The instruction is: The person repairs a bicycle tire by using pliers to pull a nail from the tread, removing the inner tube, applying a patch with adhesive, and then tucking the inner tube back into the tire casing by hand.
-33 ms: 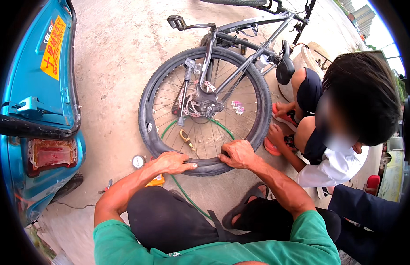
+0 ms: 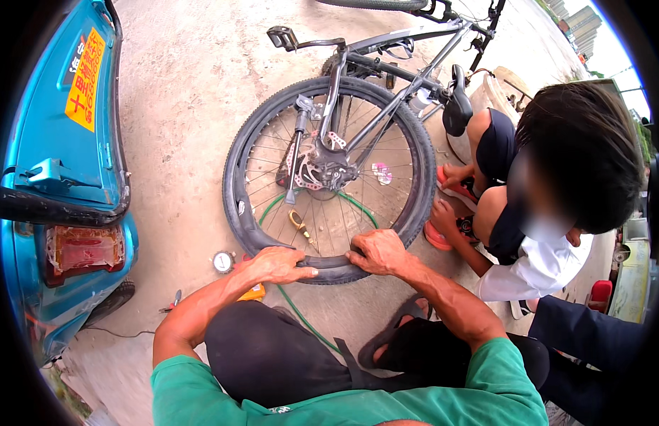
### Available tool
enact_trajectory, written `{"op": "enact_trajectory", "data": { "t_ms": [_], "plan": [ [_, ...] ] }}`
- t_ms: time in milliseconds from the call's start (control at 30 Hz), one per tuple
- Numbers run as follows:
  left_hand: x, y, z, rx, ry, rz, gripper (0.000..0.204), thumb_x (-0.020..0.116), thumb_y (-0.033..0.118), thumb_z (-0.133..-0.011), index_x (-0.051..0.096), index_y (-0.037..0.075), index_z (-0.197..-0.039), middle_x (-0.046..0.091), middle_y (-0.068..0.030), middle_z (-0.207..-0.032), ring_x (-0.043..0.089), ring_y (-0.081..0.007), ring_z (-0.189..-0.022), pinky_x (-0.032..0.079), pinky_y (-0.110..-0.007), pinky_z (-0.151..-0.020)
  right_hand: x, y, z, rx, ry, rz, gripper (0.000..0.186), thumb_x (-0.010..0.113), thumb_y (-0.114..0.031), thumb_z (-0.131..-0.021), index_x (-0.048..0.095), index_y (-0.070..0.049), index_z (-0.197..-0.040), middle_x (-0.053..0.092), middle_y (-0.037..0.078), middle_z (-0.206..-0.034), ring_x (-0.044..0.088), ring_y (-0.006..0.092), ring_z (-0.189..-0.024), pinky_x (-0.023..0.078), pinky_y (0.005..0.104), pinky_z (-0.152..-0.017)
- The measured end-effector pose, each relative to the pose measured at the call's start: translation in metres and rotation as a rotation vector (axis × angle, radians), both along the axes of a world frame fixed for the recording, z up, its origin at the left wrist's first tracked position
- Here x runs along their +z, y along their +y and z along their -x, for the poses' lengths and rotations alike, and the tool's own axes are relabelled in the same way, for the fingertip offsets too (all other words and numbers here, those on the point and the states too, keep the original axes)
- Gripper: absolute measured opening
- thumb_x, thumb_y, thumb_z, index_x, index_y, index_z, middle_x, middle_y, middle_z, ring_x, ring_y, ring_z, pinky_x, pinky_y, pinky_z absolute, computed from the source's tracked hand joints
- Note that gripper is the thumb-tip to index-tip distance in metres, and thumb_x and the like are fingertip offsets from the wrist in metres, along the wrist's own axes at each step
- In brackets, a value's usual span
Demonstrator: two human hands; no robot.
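A bicycle lies on its side with its rear wheel facing me, and the wheel's black tyre (image 2: 234, 177) runs around the spoked rim. At the near side of the wheel, my left hand (image 2: 278, 265) is closed on the tyre, its thumb stretched along it. A short way to the right, my right hand (image 2: 379, 252) grips the same tyre with curled fingers. Between the hands a smooth dark stretch of tyre shows. A yellow-and-black screwdriver (image 2: 298, 223) lies within the spokes' outline. The brake disc (image 2: 335, 140) and hub are at the wheel's middle.
A green hose (image 2: 301, 312) runs under the wheel. A round gauge (image 2: 223, 262), a yellow object (image 2: 254, 292) and pliers (image 2: 174, 301) lie at left. A blue vehicle (image 2: 52, 153) stands far left. A person (image 2: 549, 213) crouches at right near the bicycle saddle (image 2: 457, 103).
My right hand has shifted slightly left along the tyre, closer to my left hand. My left hand has barely moved, and both keep their grip.
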State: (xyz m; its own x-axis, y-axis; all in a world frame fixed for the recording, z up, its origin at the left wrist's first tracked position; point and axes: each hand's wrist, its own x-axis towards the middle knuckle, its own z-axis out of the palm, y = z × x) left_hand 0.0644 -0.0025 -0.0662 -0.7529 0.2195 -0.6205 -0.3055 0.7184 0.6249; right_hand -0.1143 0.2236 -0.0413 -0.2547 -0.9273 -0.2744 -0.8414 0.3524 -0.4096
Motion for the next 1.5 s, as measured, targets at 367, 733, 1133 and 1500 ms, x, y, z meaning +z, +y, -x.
{"op": "enact_trajectory", "data": {
  "t_ms": [367,733,1133,1500],
  "plan": [
    [-0.01,0.054,-0.025,0.309,0.559,-0.186,0.056,0.076,0.027,-0.087,0.053,0.002,-0.131,0.064,-0.0208,-0.112,0.063,-0.0399,-0.107,0.048,-0.048,-0.092,0.005,0.0,-0.01,0.057,-0.079,-0.052,0.038,0.064,-0.039,-0.092,0.069,-0.005,-0.079,0.07,0.014,-0.078,0.071,0.035,-0.079,0.055,0.0489,-0.07],
    [0.001,0.045,0.012,-0.01,0.178,-0.015,0.048,0.079,0.04,-0.081,0.066,0.001,-0.106,0.069,-0.0203,-0.102,0.066,-0.0429,-0.1,0.049,-0.051,-0.087,-0.01,-0.003,-0.035,0.025,-0.099,0.112,0.034,0.065,-0.036,-0.09,0.066,-0.004,-0.079,0.068,0.014,-0.078,0.069,0.0359,-0.082,0.055,0.0494,-0.072],
    [0.028,0.031,-0.037,0.789,0.603,-0.436,0.025,0.07,0.001,-0.089,0.071,0.0,-0.114,0.071,-0.0136,-0.109,0.071,-0.0252,-0.102,0.055,-0.035,-0.091,0.007,0.001,-0.015,0.009,-0.104,0.022,0.037,0.064,-0.039,-0.09,0.066,-0.003,-0.078,0.067,0.016,-0.078,0.069,0.0364,-0.082,0.054,0.0497,-0.072],
    [-0.037,0.032,-0.032,0.473,0.794,0.068,0.024,0.073,0.011,-0.083,0.068,0.005,-0.106,0.067,-0.0096,-0.101,0.064,-0.0301,-0.097,0.046,-0.042,-0.084,0.011,-0.004,-0.01,-0.01,-0.08,-0.033,0.042,0.064,-0.043,-0.09,0.068,-0.004,-0.076,0.068,0.017,-0.071,0.069,0.0386,-0.073,0.053,0.0501,-0.066]
  ]
}}
